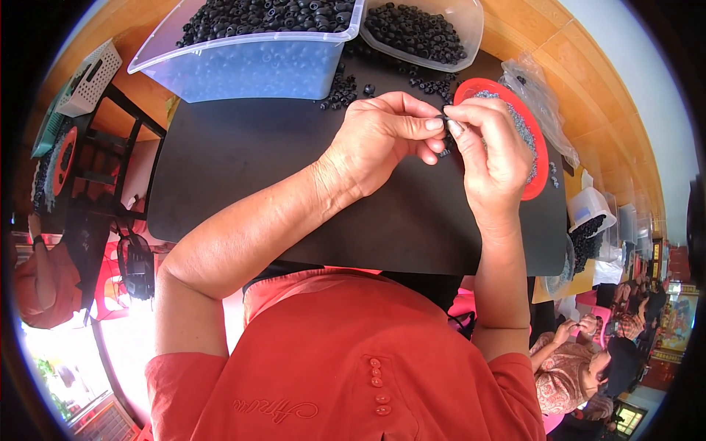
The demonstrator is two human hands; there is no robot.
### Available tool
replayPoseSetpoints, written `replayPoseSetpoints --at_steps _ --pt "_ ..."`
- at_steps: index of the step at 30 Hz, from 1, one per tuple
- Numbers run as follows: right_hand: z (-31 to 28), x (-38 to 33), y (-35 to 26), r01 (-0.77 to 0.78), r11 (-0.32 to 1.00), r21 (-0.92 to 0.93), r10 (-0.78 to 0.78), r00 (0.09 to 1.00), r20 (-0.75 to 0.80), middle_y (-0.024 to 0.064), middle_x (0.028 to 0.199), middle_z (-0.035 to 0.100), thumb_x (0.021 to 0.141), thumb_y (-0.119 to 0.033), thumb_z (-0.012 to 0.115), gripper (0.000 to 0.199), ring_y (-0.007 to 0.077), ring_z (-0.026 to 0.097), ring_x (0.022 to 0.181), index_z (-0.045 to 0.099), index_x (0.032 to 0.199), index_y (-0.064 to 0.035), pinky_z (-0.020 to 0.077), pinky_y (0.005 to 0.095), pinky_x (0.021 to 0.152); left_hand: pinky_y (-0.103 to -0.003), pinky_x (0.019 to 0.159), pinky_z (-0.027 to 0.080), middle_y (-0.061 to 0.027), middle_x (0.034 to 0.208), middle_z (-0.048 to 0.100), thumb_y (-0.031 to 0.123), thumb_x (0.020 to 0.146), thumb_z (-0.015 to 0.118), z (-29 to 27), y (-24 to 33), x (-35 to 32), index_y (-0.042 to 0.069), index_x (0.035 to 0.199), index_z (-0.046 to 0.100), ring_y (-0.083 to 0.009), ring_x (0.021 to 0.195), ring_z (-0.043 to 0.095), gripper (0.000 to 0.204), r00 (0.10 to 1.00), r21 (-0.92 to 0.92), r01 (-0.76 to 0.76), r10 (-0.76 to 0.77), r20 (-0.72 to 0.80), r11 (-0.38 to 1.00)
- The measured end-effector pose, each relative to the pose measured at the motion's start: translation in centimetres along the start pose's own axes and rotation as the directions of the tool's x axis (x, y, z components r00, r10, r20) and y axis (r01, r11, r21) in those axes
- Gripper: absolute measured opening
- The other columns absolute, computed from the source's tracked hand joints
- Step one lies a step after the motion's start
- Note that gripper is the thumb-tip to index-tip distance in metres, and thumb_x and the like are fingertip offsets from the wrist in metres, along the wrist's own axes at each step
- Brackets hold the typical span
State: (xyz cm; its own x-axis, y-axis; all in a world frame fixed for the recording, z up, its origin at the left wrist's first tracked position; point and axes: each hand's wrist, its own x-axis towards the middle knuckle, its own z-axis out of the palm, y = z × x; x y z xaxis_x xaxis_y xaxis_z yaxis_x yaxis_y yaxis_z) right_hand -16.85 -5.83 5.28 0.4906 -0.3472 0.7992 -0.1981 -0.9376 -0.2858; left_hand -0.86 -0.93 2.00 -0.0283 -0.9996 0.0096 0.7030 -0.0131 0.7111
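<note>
My left hand (390, 131) and my right hand (491, 143) meet above the right part of the black table (243, 158). Both are closed in a pinch, fingertips nearly touching. Between them is a small black plastic part (444, 119), mostly covered by the thumbs and fingers. Just behind my right hand lies a red plate (535, 125) heaped with small grey pieces. Loose black parts (342, 92) are scattered on the table beyond my left hand.
A large clear bin (257, 70) full of black parts stands at the far left, beside a smaller clear tub (471, 37) of similar parts. A plastic bag (540, 95) lies past the plate. Other people sit at right (573, 367) and left (48, 287).
</note>
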Motion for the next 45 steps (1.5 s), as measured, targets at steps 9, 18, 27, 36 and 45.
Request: replayPoseSetpoints --at_steps 9,18,27,36,45 --pt "0.0 -0.7 0.3 -0.261 0.924 0.28 0.255 0.965 0.058 0.0044 0.094 0.063 0.087 0.009 0.065 0.018 0.01 0.06 0.083 0.067 0.104 0.0037 0.0487 0.0209 0.072 -0.036 0.069 0.055 -0.0164 0.086 0.067 0.001 0.09 0.064 -0.1 0.0 -0.1 -0.004 0.095 0.061 -0.0269 0.075 0.067 0.008 0.998 -0.08 0.062 -0.063 -0.008 0.995" --pt "1.1 -1.2 -0.6 -0.444 0.811 0.382 0.43 0.894 0.126 0.0031 0.094 0.054 0.085 0.01 0.066 0.026 0.0084 0.058 0.086 0.066 0.11 0.003 0.0499 0.0212 0.073 -0.036 0.075 0.053 -0.0143 0.091 0.068 0.006 0.092 0.063 -0.7 -0.5 0.1 -0.003 0.096 0.063 -0.0242 0.081 0.065 0.01 0.993 -0.218 0.114 -0.117 -0.002 0.969" --pt "2.6 -1.7 -0.3 -0.24 0.956 0.17 0.253 0.966 -0.06 0.0082 0.089 0.057 0.071 0.012 0.067 0.032 0.0193 0.06 0.077 0.065 0.1 -0.0012 0.0505 0.0306 0.064 -0.035 0.076 0.049 -0.0123 0.095 0.067 0.007 0.09 0.065 -1.1 -1.1 0.2 -0.001 0.093 0.064 -0.0208 0.084 0.062 0.008 0.99 -0.209 0.131 -0.14 -0.029 0.969" --pt "1.9 -1.3 -0.3 -0.241 0.959 0.146 0.241 0.97 0.021 0.0101 0.089 0.058 0.075 0.01 0.063 0.025 0.0218 0.062 0.077 0.065 0.099 0.0015 0.0505 0.0301 0.066 -0.033 0.071 0.053 -0.0137 0.087 0.068 0.004 0.087 0.069 -0.9 -0.7 0.3 -0.005 0.095 0.065 -0.0225 0.076 0.065 0.013 0.993 -0.044 0.069 -0.073 -0.097 0.997" --pt "0.1 -1.0 1.2 -0.401 0.844 0.356 0.36 0.916 0.178 0.0037 0.09 0.061 0.089 0.007 0.061 0.014 0.0091 0.057 0.08 0.069 0.1 0.0029 0.046 0.0217 0.071 -0.034 0.074 0.053 -0.0144 0.089 0.068 0.004 0.093 0.063 -0.2 -0.3 0.0 -0.005 0.097 0.063 -0.024 0.081 0.067 0.01 0.993 0.096 0.103 -0.098 -0.064 0.99"
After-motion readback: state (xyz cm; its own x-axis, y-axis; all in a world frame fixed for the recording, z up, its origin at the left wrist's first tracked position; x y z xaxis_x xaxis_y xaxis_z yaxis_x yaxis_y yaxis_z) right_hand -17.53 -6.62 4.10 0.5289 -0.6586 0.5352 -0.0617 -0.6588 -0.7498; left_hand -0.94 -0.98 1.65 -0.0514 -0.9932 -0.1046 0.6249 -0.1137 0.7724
